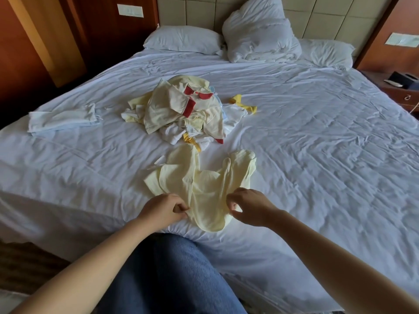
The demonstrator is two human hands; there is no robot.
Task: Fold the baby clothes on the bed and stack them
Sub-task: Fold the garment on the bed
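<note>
A pale yellow baby garment (199, 184) lies crumpled on the white bed sheet (317, 143) near the front edge. My left hand (162, 208) pinches its near left edge, and my right hand (248, 206) pinches its near right edge. Behind it sits a loose pile of baby clothes (183, 109), cream and white with red and yellow trim. To the left of the pile lies a flat stack of folded white and light blue clothes (62, 121).
Pillows (183, 39) and a bunched duvet (258, 32) lie at the headboard. A wooden nightstand (401, 87) with small items stands at the right. My knee in blue jeans (172, 273) is against the bed's front edge.
</note>
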